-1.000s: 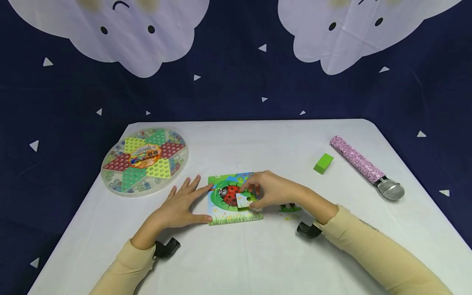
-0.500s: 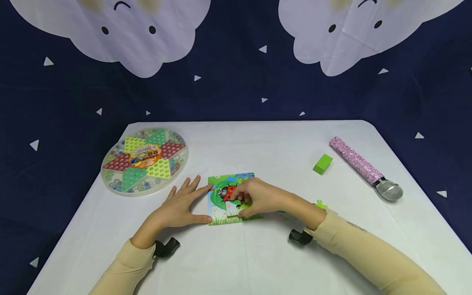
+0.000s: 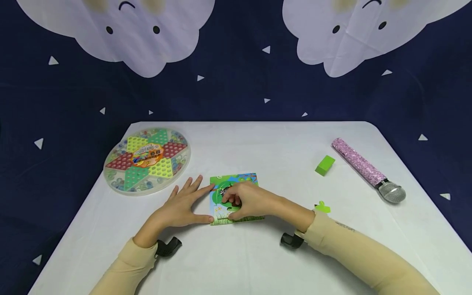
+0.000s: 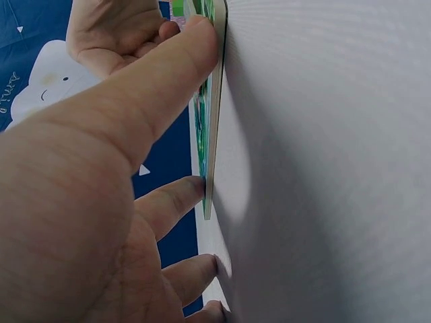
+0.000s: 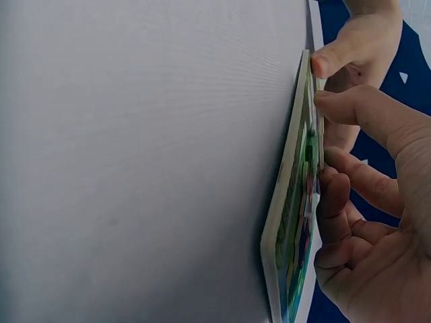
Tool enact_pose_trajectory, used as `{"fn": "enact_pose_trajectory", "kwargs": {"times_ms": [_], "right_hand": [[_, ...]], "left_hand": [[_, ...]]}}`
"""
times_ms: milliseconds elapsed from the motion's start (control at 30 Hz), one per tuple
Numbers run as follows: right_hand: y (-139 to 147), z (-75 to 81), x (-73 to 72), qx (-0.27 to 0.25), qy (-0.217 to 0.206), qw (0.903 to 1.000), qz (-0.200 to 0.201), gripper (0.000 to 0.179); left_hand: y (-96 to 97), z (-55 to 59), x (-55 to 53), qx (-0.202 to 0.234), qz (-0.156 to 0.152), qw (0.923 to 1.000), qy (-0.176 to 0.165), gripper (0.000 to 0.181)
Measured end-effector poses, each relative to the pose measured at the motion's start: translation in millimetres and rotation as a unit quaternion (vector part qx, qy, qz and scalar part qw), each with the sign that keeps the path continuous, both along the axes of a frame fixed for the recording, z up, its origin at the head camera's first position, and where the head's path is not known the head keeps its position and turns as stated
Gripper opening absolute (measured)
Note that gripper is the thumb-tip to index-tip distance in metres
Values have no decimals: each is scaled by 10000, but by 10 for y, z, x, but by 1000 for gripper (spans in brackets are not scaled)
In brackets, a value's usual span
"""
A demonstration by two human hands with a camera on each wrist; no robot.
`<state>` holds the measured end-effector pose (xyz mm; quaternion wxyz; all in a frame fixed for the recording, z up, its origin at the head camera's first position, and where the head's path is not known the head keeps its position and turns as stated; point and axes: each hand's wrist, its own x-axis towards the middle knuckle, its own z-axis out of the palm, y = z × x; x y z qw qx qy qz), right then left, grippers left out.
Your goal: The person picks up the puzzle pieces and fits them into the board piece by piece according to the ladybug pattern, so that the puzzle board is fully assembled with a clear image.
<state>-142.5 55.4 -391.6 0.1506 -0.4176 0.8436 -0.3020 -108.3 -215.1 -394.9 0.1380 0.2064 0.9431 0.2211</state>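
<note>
A flat picture puzzle board (image 3: 221,180) with a ladybug on a leaf lies at the middle of the table. My left hand (image 3: 180,209) is spread at its left side, thumb and index fingertip touching the edge of the board; the left wrist view shows these fingers fairly straight. Over the board, my right hand (image 3: 252,200) has its fingers curled and pinches a thin puzzle piece (image 5: 321,134) against the surface. From the head, this piece is mostly covered by the hand. Whether it sits flush cannot be told.
A round Chinese checkers set (image 3: 147,159) with marbles lies at the left. To the right are a green block (image 3: 325,165) and a pink glittery microphone (image 3: 357,160). A small bright green shape (image 3: 322,207) shows beside the right sleeve. The table (image 3: 236,262) is white.
My right hand has carried the puzzle piece left and nearer the front of the board, down over its lower part. My left hand has stayed at the board's edge.
</note>
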Motion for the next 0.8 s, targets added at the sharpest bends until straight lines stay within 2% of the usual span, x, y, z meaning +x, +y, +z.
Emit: {"fn": "enact_pose_trajectory", "kwargs": {"times_ms": [433,800], "right_hand": [[-65,3,-11,65,-50,10000,33,31],[-110,8,-9,155,-266,9995,-59,32]], "left_hand": [[5,-1,-5,18,3,10000,-58,97],[5,-10,-10,-14,0,10000,-19,98]]}}
